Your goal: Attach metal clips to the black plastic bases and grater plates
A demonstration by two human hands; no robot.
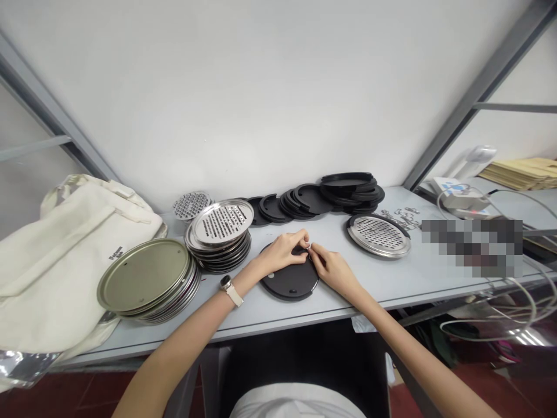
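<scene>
A round black disc [289,284] lies flat on the grey table in front of me, with a small dark knob or hole near its front edge. Over its far right part, my left hand [285,251] and my right hand [329,266] meet at the fingertips. Both hands pinch at one spot, where a tiny pale or metallic bit shows; its kind is too small to tell. A watch with a light strap [232,291] is on my left wrist. To the right rests a round metal grater plate [379,235] with a black rim.
Left stand a stack of metal grater plates [224,223], a stack of olive-green round plates [145,276] and a cream cloth bag [73,249]. Black rings and discs [311,200] line the wall. Small metal clips [402,217] lie back right, near cables and a white box [459,194].
</scene>
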